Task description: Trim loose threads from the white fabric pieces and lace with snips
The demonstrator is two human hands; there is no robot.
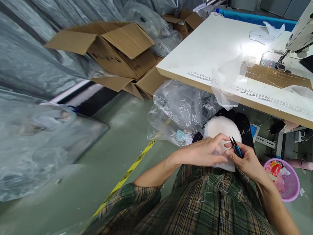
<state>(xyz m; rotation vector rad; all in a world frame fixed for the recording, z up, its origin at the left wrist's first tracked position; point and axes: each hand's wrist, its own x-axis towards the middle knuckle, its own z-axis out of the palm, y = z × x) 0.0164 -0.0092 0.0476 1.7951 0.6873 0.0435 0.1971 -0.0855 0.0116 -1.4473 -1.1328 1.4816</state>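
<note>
Draping sheeting: grey plastic sheeting (36, 58) in folds, filling the far left.
Carton: open brown cardboard box (111, 58), flaps spread, past the tabletop's left edge.
Floor line: yellow-and-black striped tape (137, 161) crossing the green floor (122, 127).
Bags: crumpled clear plastic bags (181, 101), heaped below the tabletop's near left corner.
Shirt: green plaid shirt (207, 209), pale loose threads across its front.
Left hand: left hand (209, 151) over a flat, white, round-topped piece (223, 126); thumb and index finger apart, whether the other fingers pinch it I cannot tell.
White piece: above the lap, below the tabletop's near edge, between both hands.
Sheer cloth: thin white translucent fabric (228, 83), hanging over the white tabletop's (195, 49) near edge.
Right hand: right hand (241, 156) with fingers closed around small blue-handled, dark-bladed snips (237, 150), blade tips apart and pointing upward; thumb and index finger at the white piece's right side.
Basket: round pink-purple plastic basket (296, 186) on the floor, beneath the tabletop.
Machine: pale sewing machine (302, 29) at the tabletop's right.
</note>
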